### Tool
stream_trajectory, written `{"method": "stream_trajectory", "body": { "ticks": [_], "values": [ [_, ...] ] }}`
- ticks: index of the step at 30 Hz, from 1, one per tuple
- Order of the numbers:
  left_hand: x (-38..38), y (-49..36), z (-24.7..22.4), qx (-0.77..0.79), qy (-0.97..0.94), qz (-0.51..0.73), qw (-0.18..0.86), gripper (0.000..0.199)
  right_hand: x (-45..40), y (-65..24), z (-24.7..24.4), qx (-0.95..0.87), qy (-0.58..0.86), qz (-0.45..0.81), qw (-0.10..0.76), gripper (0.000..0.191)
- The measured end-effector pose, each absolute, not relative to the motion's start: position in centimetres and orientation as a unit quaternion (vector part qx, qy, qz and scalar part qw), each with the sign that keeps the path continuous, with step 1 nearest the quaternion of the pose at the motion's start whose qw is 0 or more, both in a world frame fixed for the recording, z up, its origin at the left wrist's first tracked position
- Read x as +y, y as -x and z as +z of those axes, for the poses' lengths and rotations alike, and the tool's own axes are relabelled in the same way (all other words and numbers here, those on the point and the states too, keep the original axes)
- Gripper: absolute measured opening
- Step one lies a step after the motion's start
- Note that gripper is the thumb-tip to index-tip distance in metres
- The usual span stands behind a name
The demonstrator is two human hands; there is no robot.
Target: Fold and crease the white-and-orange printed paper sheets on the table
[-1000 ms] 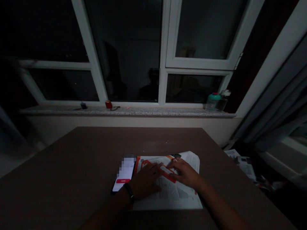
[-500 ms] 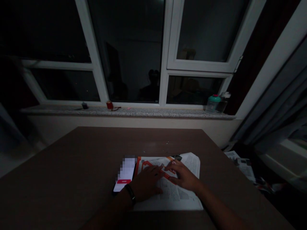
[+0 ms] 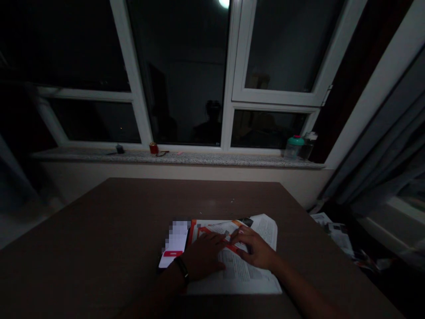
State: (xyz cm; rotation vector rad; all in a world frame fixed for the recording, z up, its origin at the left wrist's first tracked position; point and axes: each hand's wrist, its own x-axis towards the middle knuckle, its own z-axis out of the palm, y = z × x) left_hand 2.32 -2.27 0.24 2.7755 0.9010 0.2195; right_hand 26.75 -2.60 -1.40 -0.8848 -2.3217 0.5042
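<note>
Brn table (image 3: 99,230) holds lit phone (image 3: 176,241), printed paper (image 3: 247,281) & wht bits (image 3: 232,200).

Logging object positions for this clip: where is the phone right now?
In the head view, the phone lies on the table, left of centre, beside the left edge of the printed paper and near the wristband.

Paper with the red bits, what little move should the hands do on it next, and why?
Probably the right hand should press gently along the red strip while the left hand steadies the paper. Both hands are close together over the paper, backs up, with part of that strip showing between them.
</note>
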Motion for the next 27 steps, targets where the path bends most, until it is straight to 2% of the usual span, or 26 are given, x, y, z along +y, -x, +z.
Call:
{"method": "stream_trajectory", "body": {
  "ticks": [16, 22, 27],
  "values": [
    [-2.8, -2.4, 0.6, 0.296, -0.944, 0.085, 0.117, 0.062, -3.6, -27.2, -0.4, -0.878, 0.339, 0.202, 0.270, 0.032],
    [-2.5, -2.2, 0.1, 0.285, -0.948, 0.086, 0.115, 0.063, -3.5, -26.7, -1.5, -0.859, 0.364, 0.197, 0.300, 0.015],
    [-2.4, -2.1, 0.3, 0.284, -0.946, 0.087, 0.126, 0.058, -3.6, -26.7, -1.6, -0.859, 0.363, 0.193, 0.306, 0.013]
  ]
}}
